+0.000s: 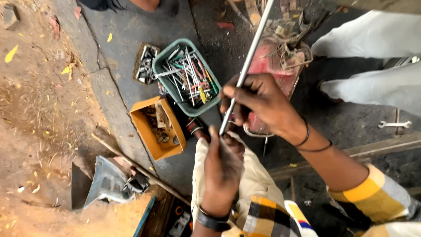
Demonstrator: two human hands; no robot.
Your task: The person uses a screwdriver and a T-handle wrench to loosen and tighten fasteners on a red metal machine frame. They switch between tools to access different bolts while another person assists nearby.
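Observation:
A long silver metal rod [249, 61] runs from the top of the view down to my hands. My right hand [258, 103] is closed around its lower part, fingers wrapped over it. My left hand [222, 164] is held upright just below, its fingertips pinching the rod's bottom end; what sits at that end is hidden by the fingers. Both wrists wear dark bands, and my sleeves are yellow checked.
A green tray [166, 55] full of wrenches and screwdrivers, an orange box [144, 127] of small parts and a small socket tray [145, 63] sit on the dark ground. A red machine part [274, 66], a loose spanner [394, 124] and another person's white-trousered legs [372, 57] are at right.

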